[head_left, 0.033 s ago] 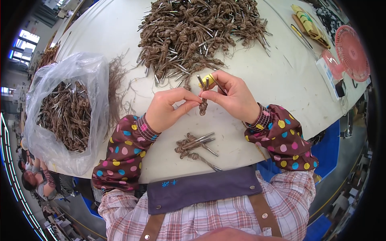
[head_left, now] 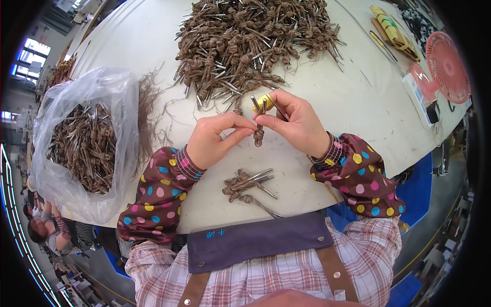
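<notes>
Between my two hands hangs a short brown knotted cord (head_left: 259,137) with two shiny metal tips pointing up. My right hand (head_left: 296,125) pinches it just below the tips, thumb against the curled fingers. Something yellow (head_left: 262,102) shows at that hand's index finger, along with a thin dark metal piece whose kind I cannot make out. My left hand (head_left: 212,138) has thumb and index fingertip pressed together at the cord's side; any strand between them is too small to see. Nearer me on the table lie a few more knotted cords (head_left: 238,187) with metal tips.
A large heap of knotted cords (head_left: 250,46) covers the table's far middle. At left stands a clear plastic bag (head_left: 128,102) full of them, beside loose brown fibres (head_left: 148,112). A pink fan (head_left: 447,66) and yellow-handled tool (head_left: 381,43) are at right; a blue bin (head_left: 417,189) sits below the table edge.
</notes>
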The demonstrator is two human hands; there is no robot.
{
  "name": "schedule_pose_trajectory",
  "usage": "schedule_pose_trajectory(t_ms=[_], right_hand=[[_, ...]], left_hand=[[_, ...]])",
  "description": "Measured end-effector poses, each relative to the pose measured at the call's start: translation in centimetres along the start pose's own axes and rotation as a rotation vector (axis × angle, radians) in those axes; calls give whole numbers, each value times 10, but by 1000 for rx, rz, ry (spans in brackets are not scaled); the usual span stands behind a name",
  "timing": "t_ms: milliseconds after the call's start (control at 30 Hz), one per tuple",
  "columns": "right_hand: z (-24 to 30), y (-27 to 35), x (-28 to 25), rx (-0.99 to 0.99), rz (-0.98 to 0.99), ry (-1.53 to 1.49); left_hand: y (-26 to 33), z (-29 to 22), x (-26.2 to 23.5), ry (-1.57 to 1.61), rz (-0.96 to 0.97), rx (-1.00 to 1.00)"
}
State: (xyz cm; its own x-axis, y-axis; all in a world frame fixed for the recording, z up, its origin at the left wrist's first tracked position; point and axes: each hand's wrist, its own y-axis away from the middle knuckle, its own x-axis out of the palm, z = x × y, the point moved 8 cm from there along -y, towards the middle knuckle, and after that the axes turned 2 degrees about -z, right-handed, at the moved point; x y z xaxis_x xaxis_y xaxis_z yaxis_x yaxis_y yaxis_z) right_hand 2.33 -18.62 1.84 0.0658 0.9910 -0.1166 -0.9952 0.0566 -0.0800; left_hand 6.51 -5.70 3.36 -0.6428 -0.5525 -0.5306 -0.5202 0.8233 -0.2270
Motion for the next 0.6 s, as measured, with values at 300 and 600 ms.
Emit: schedule_pose_trajectory(t_ms=[300,600], right_hand=[[3,1,11,-15,132,-331],[25,12,-15,-109,-134,226]], left_hand=[[6,9,18,611,31,-114],[6,16,-4,273,-197,29]])
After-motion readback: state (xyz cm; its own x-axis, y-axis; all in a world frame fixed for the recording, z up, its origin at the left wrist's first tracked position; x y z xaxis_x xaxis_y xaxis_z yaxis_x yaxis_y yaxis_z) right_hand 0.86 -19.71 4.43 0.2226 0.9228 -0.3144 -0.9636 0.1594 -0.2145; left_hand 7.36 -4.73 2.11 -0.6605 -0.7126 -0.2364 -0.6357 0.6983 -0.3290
